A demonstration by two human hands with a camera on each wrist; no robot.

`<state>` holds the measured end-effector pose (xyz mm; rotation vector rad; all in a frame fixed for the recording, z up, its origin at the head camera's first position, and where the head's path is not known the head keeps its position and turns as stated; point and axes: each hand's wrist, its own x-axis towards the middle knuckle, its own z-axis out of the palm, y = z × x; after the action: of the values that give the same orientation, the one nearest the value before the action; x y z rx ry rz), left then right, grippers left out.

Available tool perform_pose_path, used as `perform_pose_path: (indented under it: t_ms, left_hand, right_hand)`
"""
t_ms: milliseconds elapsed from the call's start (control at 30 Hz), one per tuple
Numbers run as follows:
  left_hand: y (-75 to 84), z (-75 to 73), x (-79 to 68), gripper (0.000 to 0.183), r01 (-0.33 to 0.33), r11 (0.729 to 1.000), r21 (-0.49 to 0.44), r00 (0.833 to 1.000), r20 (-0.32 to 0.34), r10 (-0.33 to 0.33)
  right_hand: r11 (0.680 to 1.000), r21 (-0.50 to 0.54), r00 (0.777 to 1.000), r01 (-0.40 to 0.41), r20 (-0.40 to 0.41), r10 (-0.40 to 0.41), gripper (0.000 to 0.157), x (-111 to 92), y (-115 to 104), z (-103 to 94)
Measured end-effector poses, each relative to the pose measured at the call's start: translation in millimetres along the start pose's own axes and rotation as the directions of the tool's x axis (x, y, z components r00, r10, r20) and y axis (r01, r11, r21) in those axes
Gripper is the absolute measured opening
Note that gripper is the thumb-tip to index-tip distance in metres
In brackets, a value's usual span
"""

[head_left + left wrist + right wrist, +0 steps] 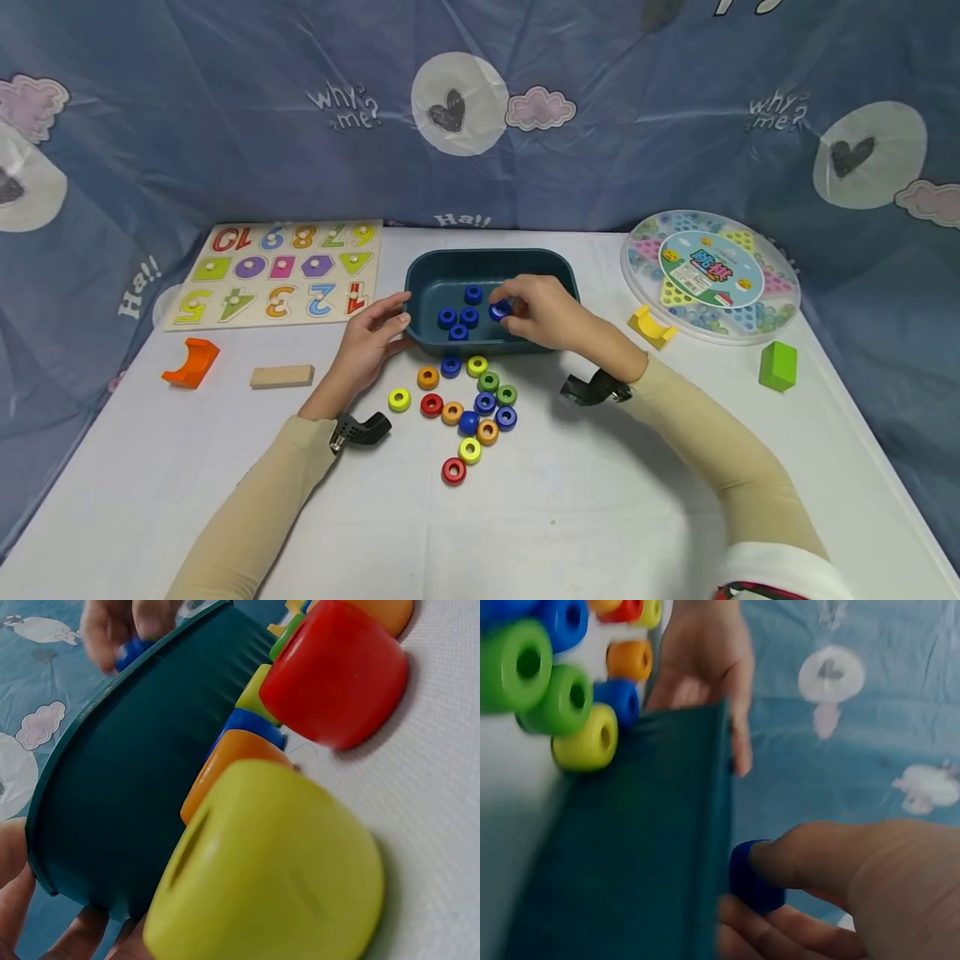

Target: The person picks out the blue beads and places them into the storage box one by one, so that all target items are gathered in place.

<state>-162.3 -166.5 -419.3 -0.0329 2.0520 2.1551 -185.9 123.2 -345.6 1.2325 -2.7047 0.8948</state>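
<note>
A dark teal tray (525, 343) stands at the table's middle, with several blue beads (468, 317) on its floor. My left hand (363, 343) holds the tray's left end, thumb at the rim and fingers along the outside wall. Over the tray's right half, my right hand (551, 312) pinches a blue ring-shaped bead (754, 879) between thumb and fingers. In front of the tray lie loose beads in several colours, among them a red bead (453, 472), a yellow bead (262, 870) and a green bead (568, 699).
At the back left lies a wooden number puzzle board (300, 275). Before it are an orange arch block (193, 363) and a plain wooden block (282, 377). On the right are a round game box (712, 279), a yellow arch block (651, 328) and a green block (778, 367).
</note>
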Motion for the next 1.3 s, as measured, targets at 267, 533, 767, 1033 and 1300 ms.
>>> perform_pose_path:
  t_ms: [267, 533, 767, 1033, 1300]
  left_hand:
    - [1.3, 0.5, -0.4, 0.045, 0.006, 1.000, -0.006, 1.000, -0.006, -0.006]
    - [0.8, 0.5, 0.0, 0.045, 0.005, 1.000, 0.007, 1.000, -0.007, -0.005]
    - [-0.9, 0.0, 1.1, 0.045, 0.009, 1.000, 0.004, 1.000, -0.010, -0.009]
    - [-1.1, 0.8, 1.3, 0.044, 0.011, 1.000, 0.009, 1.000, -0.015, -0.010]
    - [-0.1, 0.1, 0.8, 0.045, 0.016, 1.000, 0.015, 1.000, -0.008, -0.016]
  right_hand:
    - [0.983, -0.010, 0.975, -0.181, 0.132, 0.181, 0.028, 28.2, 26.0, 22.6]
    - [0.974, -0.041, 0.953, -0.223, 0.202, 0.227, 0.029, 36.1, 32.0, 32.0]
    - [0.970, -0.035, 0.948, -0.240, 0.206, 0.242, 0.030, 36.0, 33.1, 33.9]
    - [0.972, -0.030, 0.953, -0.233, 0.192, 0.234, 0.031, 31.3, 29.9, 25.9]
    - [0.997, 0.077, 0.995, -0.012, 0.098, 0.004, 0.026, 13.6, -18.7, 12.3]
